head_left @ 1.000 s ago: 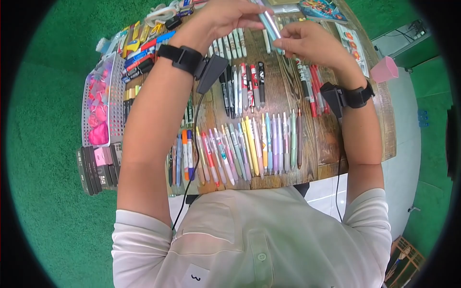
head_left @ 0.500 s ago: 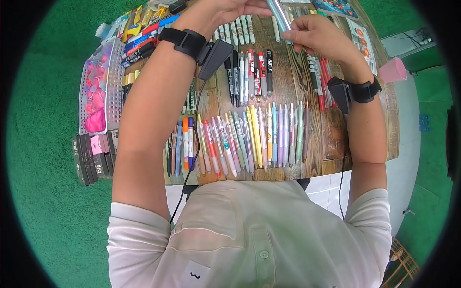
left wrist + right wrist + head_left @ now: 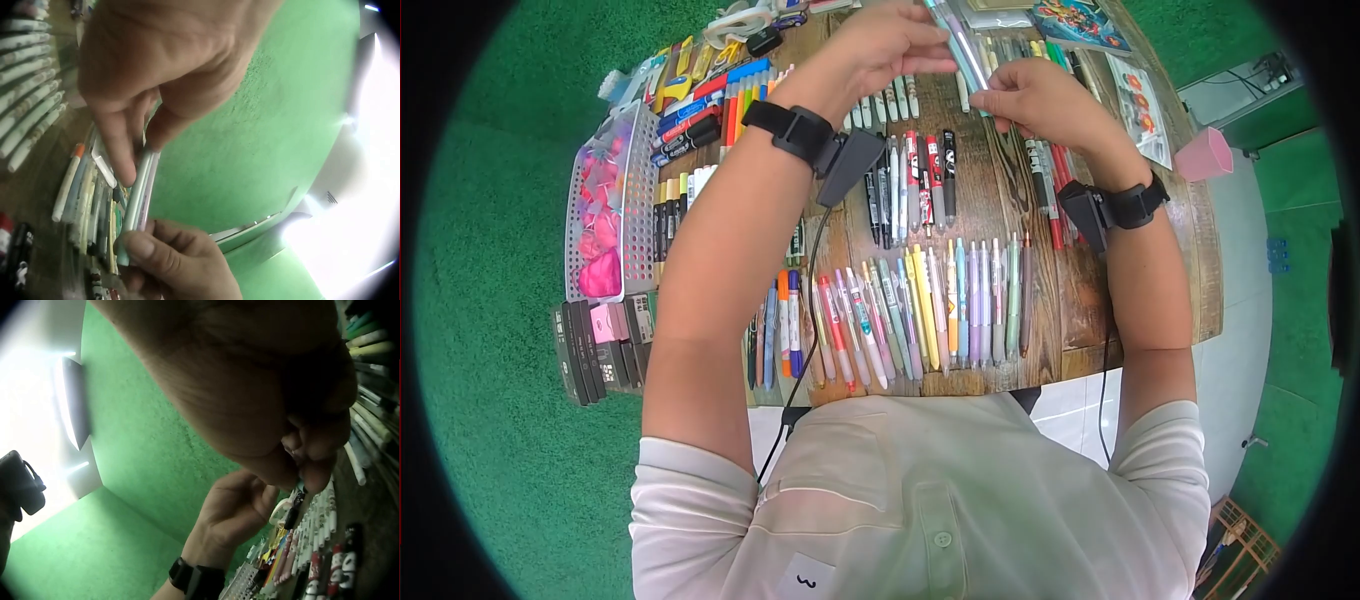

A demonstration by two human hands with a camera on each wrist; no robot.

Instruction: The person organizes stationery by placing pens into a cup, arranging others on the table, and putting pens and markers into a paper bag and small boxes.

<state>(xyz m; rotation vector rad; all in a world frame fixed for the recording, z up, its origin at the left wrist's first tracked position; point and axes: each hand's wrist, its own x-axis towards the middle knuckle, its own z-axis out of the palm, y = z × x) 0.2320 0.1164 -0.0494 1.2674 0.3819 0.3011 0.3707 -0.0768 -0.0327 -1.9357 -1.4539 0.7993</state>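
Note:
A few slim pens, among them a mint-green pen (image 3: pixel 138 187) and a lilac pen (image 3: pixel 149 195), are held together in a bundle between both hands, raised over the far part of the table. My left hand (image 3: pixel 888 48) pinches the upper end of the bundle between thumb and fingers, as the left wrist view shows. Lower down, my right hand (image 3: pixel 1045 97) grips the other end with its thumb pressed across the pens. In the right wrist view the right hand (image 3: pixel 250 394) hides most of the bundle, with the left hand (image 3: pixel 234 509) beyond it.
On the wooden table (image 3: pixel 1090 300), a row of pastel pens (image 3: pixel 960 305) lines the near edge. Behind it lie black and red pens (image 3: pixel 925 180). At the left are a white basket (image 3: pixel 640 190) and dark boxes (image 3: pixel 585 355); at the right, a pink cup (image 3: pixel 1204 154).
The head view tilted and came back, shifting the whole scene. Both hands keep hold of the pens throughout, in nearly the same place over the table.

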